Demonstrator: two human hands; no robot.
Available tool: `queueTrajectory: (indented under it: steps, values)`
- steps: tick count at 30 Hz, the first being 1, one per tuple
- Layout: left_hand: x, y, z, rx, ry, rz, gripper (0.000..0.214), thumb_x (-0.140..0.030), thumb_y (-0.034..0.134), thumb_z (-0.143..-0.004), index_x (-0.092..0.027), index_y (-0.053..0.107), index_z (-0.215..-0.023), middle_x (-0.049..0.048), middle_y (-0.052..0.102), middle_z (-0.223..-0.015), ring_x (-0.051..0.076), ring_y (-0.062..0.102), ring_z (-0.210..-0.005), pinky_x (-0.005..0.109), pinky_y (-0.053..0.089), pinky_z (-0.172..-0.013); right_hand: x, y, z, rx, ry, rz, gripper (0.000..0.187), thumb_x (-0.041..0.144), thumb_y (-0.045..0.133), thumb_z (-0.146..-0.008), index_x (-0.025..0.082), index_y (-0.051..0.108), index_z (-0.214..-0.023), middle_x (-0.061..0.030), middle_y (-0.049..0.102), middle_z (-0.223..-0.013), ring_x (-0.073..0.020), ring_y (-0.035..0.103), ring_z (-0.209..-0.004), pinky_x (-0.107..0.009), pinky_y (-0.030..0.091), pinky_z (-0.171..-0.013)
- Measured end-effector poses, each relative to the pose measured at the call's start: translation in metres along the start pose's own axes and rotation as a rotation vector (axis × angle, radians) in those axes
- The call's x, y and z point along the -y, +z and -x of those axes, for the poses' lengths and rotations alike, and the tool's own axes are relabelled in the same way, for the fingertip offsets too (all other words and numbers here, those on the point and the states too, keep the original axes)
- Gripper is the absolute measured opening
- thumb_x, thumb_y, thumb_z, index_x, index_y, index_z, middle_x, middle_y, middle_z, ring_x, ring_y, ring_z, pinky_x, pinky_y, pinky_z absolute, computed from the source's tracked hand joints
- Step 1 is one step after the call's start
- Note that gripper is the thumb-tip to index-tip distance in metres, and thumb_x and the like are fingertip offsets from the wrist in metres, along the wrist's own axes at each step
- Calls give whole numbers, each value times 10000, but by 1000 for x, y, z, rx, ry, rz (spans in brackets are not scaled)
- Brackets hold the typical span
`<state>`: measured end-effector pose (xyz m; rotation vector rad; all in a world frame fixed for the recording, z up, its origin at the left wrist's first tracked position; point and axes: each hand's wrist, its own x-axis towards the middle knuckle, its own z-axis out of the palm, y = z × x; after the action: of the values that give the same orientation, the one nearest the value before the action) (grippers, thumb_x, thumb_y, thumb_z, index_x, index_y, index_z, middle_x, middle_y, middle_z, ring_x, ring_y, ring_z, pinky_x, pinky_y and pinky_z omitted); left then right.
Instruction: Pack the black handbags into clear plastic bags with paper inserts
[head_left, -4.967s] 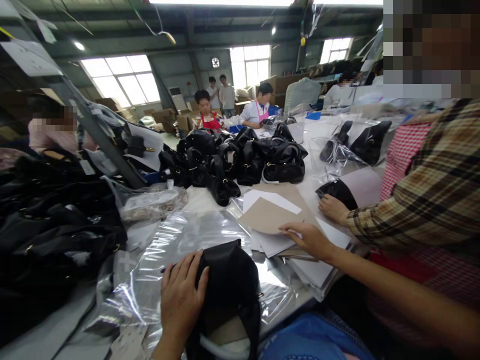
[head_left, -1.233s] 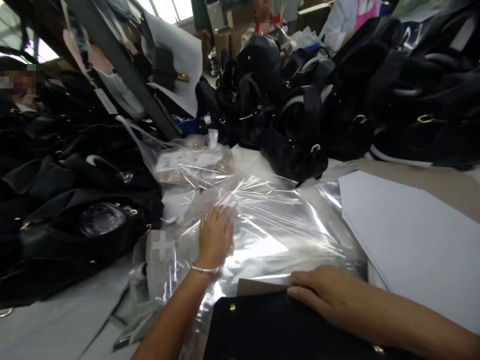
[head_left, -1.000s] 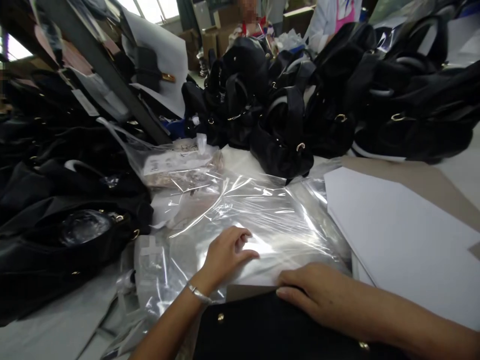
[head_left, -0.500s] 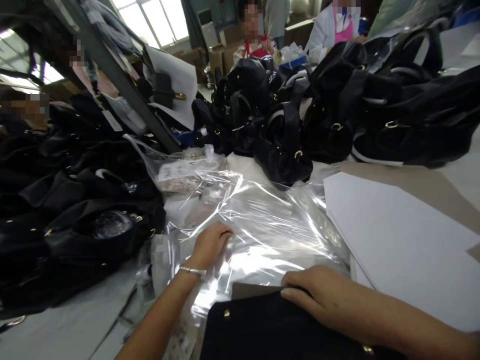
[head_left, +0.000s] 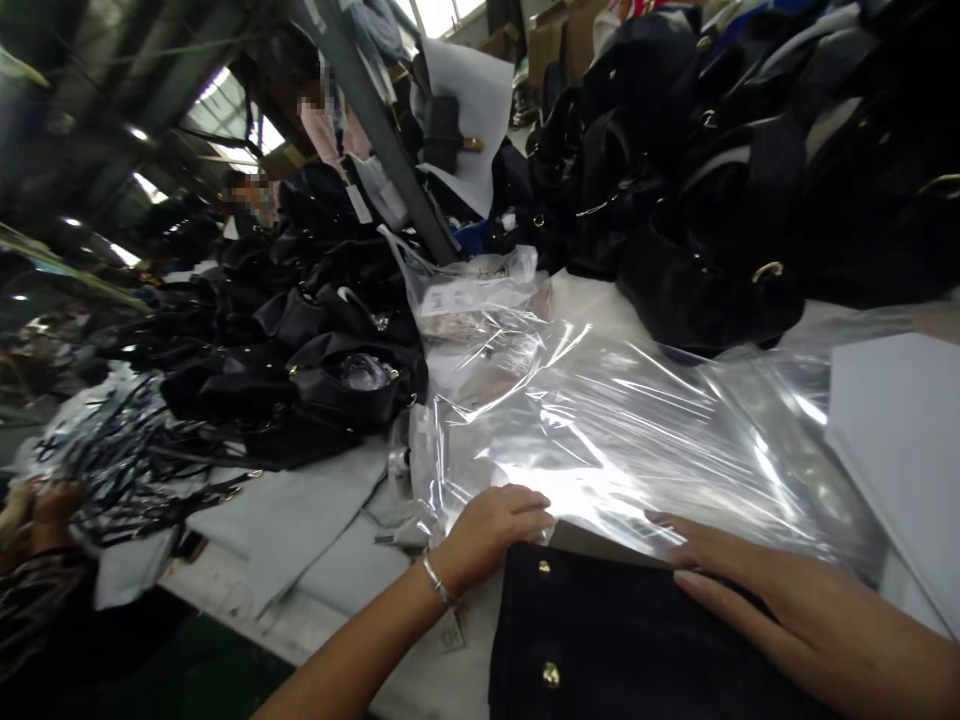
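A flat black bag (head_left: 615, 640) with gold studs lies at the near edge of the table, a brown card showing at its far edge. My right hand (head_left: 750, 590) lies flat on its top, fingers stretched out. My left hand (head_left: 491, 525), a thin bracelet on the wrist, rests at the bag's far left corner with fingers curled on the near edge of a stack of clear plastic bags (head_left: 622, 430) spread across the table. Whether those fingers pinch the plastic is hidden.
Black handbags (head_left: 720, 180) are heaped at the back right and more black bags (head_left: 300, 350) on the left. A clear packet of small parts (head_left: 480, 300) lies behind the plastic. White sheets (head_left: 900, 430) sit at right. Another person's hands (head_left: 37, 510) work with black straps at far left.
The view has swung left and down. My left hand has drawn back from the plastic sheet to the bag's corner. My right hand has flattened out on the black bag.
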<state>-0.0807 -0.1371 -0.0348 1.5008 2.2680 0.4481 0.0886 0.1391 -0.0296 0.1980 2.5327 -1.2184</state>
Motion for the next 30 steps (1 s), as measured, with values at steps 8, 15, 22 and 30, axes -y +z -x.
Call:
queueTrajectory:
  steps: [8,15,22,30]
  values:
    - [12,-30,-23,-484,-342,1,208,-259,571,-971,-244,731,-1104,27,757,-1095,202,696,-946,326,523,-885,14,-8,-2,151,80,11,645,717,308,-877,324,744,-1142,-47,703,-1238,-379,626,-1177,-551,469,-1076]
    - [13,-66,-36,-501,-420,132,100,-250,695,-864,-261,787,-902,6,773,-1036,217,703,-984,340,512,-918,10,-4,-1,95,49,-41,595,704,335,-893,322,759,-1061,-57,724,-1192,-377,654,-1107,-523,514,-1003]
    - [15,-66,-44,-533,-449,342,79,-252,773,-761,-202,744,-708,21,768,-871,181,673,-788,268,456,-670,6,0,2,76,48,-77,593,717,325,-919,326,737,-1090,-56,724,-1173,-359,639,-1119,-514,470,-1046]
    - [-4,-57,-45,-351,-397,661,182,-379,587,-931,-198,610,-927,34,753,-892,162,700,-682,236,510,-557,21,-10,2,66,-6,-93,511,621,361,-958,275,733,-910,-79,750,-1017,-303,679,-942,-396,533,-875]
